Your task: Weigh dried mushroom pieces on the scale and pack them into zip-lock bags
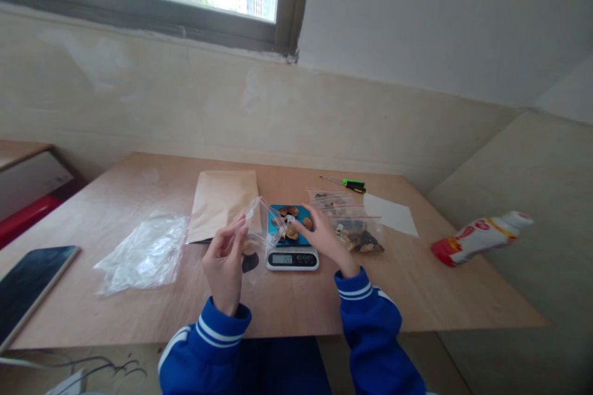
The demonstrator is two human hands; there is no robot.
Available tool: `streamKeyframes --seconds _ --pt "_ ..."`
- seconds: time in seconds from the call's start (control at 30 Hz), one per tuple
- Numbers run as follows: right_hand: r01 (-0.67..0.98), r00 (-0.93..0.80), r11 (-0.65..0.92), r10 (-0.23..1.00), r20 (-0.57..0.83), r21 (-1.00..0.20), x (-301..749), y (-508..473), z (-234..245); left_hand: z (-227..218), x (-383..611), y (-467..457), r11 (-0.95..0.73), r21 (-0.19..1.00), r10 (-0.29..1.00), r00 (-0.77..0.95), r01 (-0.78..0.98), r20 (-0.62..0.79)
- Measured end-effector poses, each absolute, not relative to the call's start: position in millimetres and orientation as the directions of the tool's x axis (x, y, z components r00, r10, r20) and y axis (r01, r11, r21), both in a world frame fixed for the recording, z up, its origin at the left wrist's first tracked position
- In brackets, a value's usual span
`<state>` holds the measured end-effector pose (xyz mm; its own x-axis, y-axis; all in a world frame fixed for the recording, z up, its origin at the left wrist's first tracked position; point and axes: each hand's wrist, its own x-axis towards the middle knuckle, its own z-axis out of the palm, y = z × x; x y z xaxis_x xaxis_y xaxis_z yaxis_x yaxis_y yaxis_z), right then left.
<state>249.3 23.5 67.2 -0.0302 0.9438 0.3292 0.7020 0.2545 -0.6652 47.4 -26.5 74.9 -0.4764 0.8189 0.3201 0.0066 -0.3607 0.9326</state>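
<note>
My left hand [226, 262] is closed on a clear zip bag [259, 216], pinched between thumb and fingers, its mouth spread toward the scale. Dried brown slices, like dried mushroom, show low in the bag or behind it; I cannot tell which. A small digital scale [293, 260] with a blue platform stands in front of me, its display lit. Several dried brown pieces [291, 231] lie on the platform, with a small white item [290, 220] among them. Over the platform's right side reaches my right hand [322, 234], thumb and fingers apart, with nothing visibly gripped.
Filled zip bags [356, 234] lie right of the scale, near a white paper [391, 213] and screwdrivers [352, 184]. A bottle [479, 237] lies near the right edge. Leftward are a brown paper envelope [222, 197], a pile of clear bags [143, 253] and a tablet-like device [32, 284].
</note>
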Motion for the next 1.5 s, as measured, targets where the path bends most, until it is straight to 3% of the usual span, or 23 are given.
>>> streamKeyframes --seconds 0.17,0.47,0.77,1.03,1.17,1.33,1.5 --pt "0.813 -0.068 0.203 0.964 0.257 -0.545 249.8 24.8 27.7 73.6 46.2 -30.0 -0.352 0.936 0.828 -0.47 -0.011 0.306" --pt "0.704 0.014 0.278 0.915 0.404 -0.653 256.1 26.5 23.9 83.5 41.5 -31.3 -0.349 0.936 0.795 -0.516 0.043 0.32" --pt "0.676 0.048 0.255 0.921 0.386 -0.691 251.0 28.9 26.1 79.1 38.9 -33.1 -0.333 0.943 0.814 -0.496 0.03 0.303" --pt "0.762 0.067 0.186 0.93 0.362 -0.62 244.8 30.5 29.3 77.8 36.4 -37.0 -0.336 0.942 0.809 -0.507 0.013 0.296" --pt "0.674 0.146 0.15 0.933 0.329 -0.724 244.1 32.5 28.3 76.9 36.3 -38.4 -0.335 0.942 0.814 -0.499 0.018 0.299" --pt "0.424 0.318 0.125 0.907 0.277 -0.897 245.6 28.6 37.0 76.7 37.1 -38.4 -0.334 0.942 0.813 -0.502 0.01 0.294" --pt "0.338 0.343 0.3 0.843 0.414 -0.892 221.3 6.1 87.3 75.9 42.8 -39.2 -0.328 0.944 0.831 -0.479 -0.009 0.284"
